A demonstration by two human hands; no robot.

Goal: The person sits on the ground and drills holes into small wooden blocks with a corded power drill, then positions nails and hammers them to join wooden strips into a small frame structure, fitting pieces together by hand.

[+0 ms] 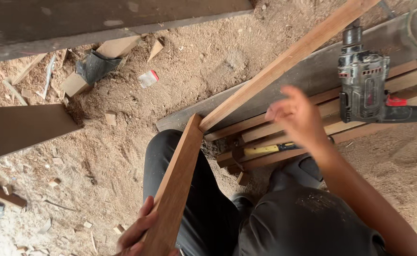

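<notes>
The long, flat wooden board (pixel 176 182) points from 7 up to 1 o'clock, meeting a second board (pixel 284 61). The left hand (pixel 140 232) wraps its bottom end. The right hand (pixel 297 116) floats open, blurry, holding nothing, near the grey drill (pixel 367 87) at 2 o'clock. Soft sawdust (pixel 123 142) lies all around.

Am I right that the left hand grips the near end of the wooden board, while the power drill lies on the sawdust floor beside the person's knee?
Not quite. The left hand does grip the near end of the wooden board, but the head view shows the power drill resting on the stacked wooden strips, beyond the raised right hand, not on the sawdust floor by the knee.
</notes>
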